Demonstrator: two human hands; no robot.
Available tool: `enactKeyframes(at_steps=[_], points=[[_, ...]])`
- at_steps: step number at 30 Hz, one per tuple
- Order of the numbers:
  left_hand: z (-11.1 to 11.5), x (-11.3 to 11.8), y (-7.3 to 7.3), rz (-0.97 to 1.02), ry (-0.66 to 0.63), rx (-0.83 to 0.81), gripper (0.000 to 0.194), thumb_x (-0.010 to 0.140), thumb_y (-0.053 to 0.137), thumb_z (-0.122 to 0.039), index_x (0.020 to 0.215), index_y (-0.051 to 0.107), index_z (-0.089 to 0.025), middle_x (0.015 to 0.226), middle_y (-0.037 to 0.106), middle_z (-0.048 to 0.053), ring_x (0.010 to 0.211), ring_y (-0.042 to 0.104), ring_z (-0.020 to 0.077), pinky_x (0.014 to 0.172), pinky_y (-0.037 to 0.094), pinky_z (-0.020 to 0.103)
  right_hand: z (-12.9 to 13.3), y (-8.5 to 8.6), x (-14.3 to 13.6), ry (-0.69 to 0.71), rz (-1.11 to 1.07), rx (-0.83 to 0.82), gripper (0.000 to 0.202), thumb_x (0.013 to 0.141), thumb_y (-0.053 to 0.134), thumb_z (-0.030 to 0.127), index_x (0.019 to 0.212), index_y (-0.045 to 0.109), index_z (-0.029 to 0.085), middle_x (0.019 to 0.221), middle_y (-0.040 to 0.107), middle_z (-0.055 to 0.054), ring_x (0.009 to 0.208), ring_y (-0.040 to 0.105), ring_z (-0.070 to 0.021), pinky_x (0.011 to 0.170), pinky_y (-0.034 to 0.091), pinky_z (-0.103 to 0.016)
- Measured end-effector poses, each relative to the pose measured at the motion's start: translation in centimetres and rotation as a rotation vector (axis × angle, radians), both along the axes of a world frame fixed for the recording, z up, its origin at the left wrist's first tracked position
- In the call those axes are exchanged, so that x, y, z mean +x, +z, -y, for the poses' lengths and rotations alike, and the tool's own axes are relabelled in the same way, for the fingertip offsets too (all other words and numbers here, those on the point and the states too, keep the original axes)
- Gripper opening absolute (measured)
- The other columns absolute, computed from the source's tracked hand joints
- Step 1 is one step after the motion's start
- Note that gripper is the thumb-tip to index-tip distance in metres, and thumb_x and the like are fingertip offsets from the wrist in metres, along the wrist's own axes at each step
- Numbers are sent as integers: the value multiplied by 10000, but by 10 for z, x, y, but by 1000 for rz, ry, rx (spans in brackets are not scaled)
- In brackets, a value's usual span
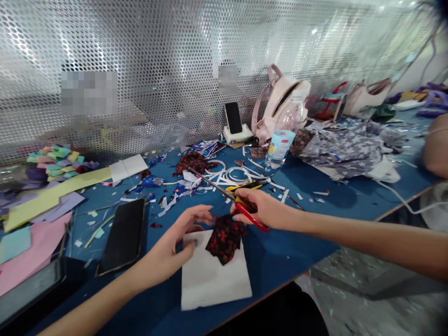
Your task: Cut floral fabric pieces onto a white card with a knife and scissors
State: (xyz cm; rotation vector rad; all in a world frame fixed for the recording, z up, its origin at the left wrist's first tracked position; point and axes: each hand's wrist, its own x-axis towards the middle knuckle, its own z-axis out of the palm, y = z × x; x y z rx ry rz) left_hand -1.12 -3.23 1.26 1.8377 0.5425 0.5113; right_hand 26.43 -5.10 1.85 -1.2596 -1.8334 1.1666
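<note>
A perforated metal panel (168, 56) stands behind a blue tabletop (273, 261) strewn with paper and fabric scraps; two patches of the panel are pixelated and unreadable. Near the table's front edge lies a white sheet (215, 284), its upper part overlapped by a black-and-red floral fabric piece (226, 240).

The right hand (262, 207) has its fingers curled closed around the red-handled scissors (250, 217), whose blades point away to the upper left, toward a dark floral bundle (194, 162). The upper end of the fabric piece meets this hand's fingertips; blur hides whether they pinch it. The left hand (178, 238) is partly open, fingers bent and thumb apart, over the left edge of the sheet and just beside the fabric; whether it touches either cannot be told.

A yellow-and-black tool (248, 185) lies beyond the right hand, partly hidden by it. To the left of the left hand is a dark smartphone (124, 233); a second dark device (31, 289) is cut off at the lower left. Farther back, a clear bottle (280, 144) overlaps a pale backpack (280, 102). At the right border, part of another person (436, 144) is cropped and indistinct.
</note>
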Motion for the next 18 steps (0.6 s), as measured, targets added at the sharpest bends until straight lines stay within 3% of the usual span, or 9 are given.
enactKeyframes(at_steps=[3, 6, 9, 12, 14, 18], points=[[1, 1, -3, 32, 17, 6, 634, 882, 510, -224, 1470, 293, -323, 1442, 441, 67, 1378, 395, 268, 1155, 329, 476, 0, 0, -3, 22, -3, 1, 332, 763, 731, 412, 872, 505, 195, 908, 660, -55, 828, 624, -196, 774, 527, -339], [0, 2, -5, 21, 62, 21, 561, 920, 455, -283, 1455, 289, -292, 1375, 488, 94, 1234, 534, 251, 1052, 443, 439, 0, 0, -5, 24, 8, 16, 323, 769, 726, 404, 853, 492, 199, 901, 663, -57, 822, 623, -198, 767, 523, -342], [-2, 3, -3, -51, 138, 73, 400, 985, 424, -308, 1382, 391, -268, 1275, 533, 99, 1068, 594, 217, 985, 475, 414, 0, 0, -5, 23, 29, 39, 279, 787, 701, 370, 831, 483, 203, 887, 660, -56, 811, 615, -203, 742, 516, -342], [-11, 10, 2, -114, 183, 155, 316, 951, 536, -315, 1258, 531, -239, 1286, 535, 90, 1168, 529, 240, 1052, 412, 415, -1, -1, -5, 22, 55, 76, 233, 808, 679, 335, 831, 486, 207, 877, 644, -45, 802, 592, -197, 715, 495, -323], [-20, 19, 4, -138, 150, 176, 334, 900, 616, -309, 1218, 570, -219, 1286, 558, 81, 1200, 524, 240, 1064, 408, 395, -1, -2, -5, 25, 77, 102, 221, 821, 674, 330, 843, 492, 206, 859, 619, -27, 777, 564, -180, 697, 473, -300], [-37, 41, 4, -217, -14, 116, 191, 894, 651, -322, 1017, 660, -176, 977, 699, 33, 881, 662, 174, 837, 543, 336, -1, -1, -5, 15, 129, 147, 243, 838, 675, 348, 814, 483, 200, 788, 546, 2, 706, 488, -149, 631, 403, -263]])
